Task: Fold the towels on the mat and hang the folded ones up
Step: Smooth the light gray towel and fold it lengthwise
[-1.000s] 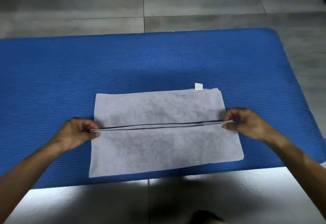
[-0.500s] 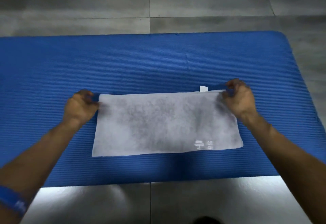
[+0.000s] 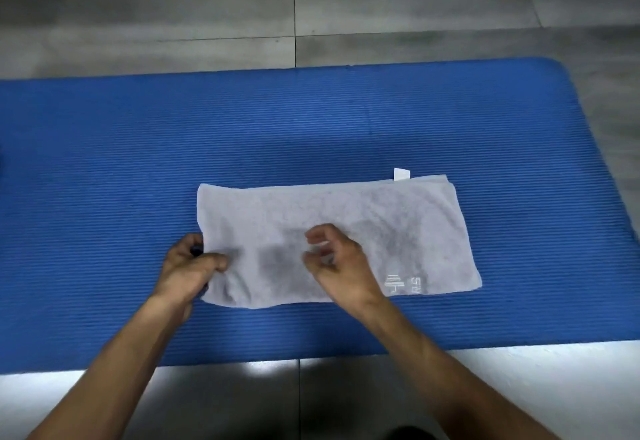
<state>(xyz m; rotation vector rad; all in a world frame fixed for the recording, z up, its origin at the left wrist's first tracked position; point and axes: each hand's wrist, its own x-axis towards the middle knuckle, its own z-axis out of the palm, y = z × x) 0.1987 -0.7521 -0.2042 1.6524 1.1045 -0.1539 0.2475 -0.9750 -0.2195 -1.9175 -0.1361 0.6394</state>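
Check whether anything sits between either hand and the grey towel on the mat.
Nothing visible does. The left hand already pinches the left edge of the folded grey cloth towel, and the right hand hovers, fingers curled, directly over its middle on the blue ribbed foam mat.

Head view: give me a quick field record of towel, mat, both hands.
towel: grey towel, folded, flat on mat, white tag at far edge, white logo near right corner
mat: blue mat on tiled floor
left hand: left hand grips towel's left end, thumb on top
right hand: right hand over towel's middle, fingers curled, holding nothing
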